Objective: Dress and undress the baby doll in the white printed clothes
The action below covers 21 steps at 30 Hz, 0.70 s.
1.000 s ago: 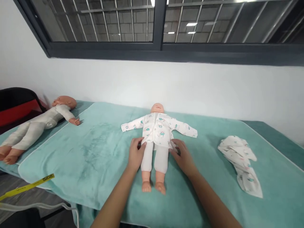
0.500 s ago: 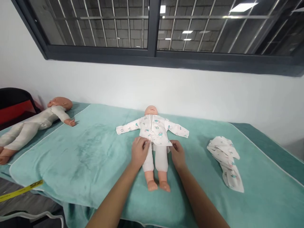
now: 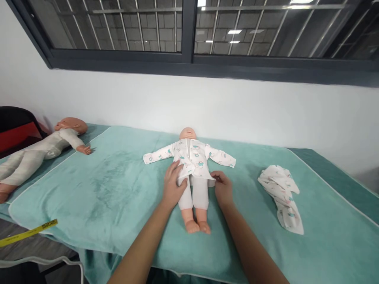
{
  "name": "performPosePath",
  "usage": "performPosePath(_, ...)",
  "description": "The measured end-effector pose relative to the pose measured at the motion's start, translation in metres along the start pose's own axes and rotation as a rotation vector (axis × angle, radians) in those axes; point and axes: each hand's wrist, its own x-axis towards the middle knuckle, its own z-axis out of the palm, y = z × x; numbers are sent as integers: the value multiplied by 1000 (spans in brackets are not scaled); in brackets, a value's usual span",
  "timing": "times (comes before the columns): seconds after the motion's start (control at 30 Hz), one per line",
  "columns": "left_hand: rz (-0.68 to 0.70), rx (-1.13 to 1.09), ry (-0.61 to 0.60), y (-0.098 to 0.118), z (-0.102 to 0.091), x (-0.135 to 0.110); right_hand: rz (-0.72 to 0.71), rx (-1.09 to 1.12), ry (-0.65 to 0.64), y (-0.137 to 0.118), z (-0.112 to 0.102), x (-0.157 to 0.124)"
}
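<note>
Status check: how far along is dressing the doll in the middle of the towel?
Done: the printed top is on the doll, both sleeves spread out; white trousers cover its legs. In hand: the left hand lies on the top's hem, the right hand touches its other side. Left, probably: the crumpled printed garment lies untouched on the towel.

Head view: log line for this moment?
left hand: on printed white shirt | right hand: at shirt hem | plastic baby doll: supine, teal towel
</note>
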Motion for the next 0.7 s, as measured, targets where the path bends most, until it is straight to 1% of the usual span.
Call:
performPosePath(0.1, 66, 73, -67, 6, -1, 14, -7, -79, -12, 1, 1, 2)
performPosePath(0.17, 83, 68, -121, 11, -1, 25, -13, -115, -2, 1, 1, 2)
performPosePath(0.2, 70, 42, -128, 14, -1, 30, -17, -139, 8, 1, 1, 2)
performPosePath(0.27, 15, -38, -97, 19, 1, 34, -23, -193, 40, 3, 0, 2)
performPosePath(0.33, -26, -95, -71, 23, 3, 29, -26, -256, 106, 6, -3, 1)
performPosePath(0.43, -15, -113, -134, 22, 3, 12, -31, -377, 249, 9, -9, 0)
performPosePath(0.5, -30, -140, -150, 17, -1, -1, -55, -467, 297, 9, -12, 0)
performPosePath(0.6, -150, -223, -113, 5, -6, -14, -130, -583, 249, 2, -23, 2)
performPosePath(0.63, -191, -253, -110, 1, -6, -16, -172, -656, 213, 0, -30, 3)
performPosePath(0.7, -239, -305, -124, -4, -5, -17, -265, -900, 153, -4, -53, 8)
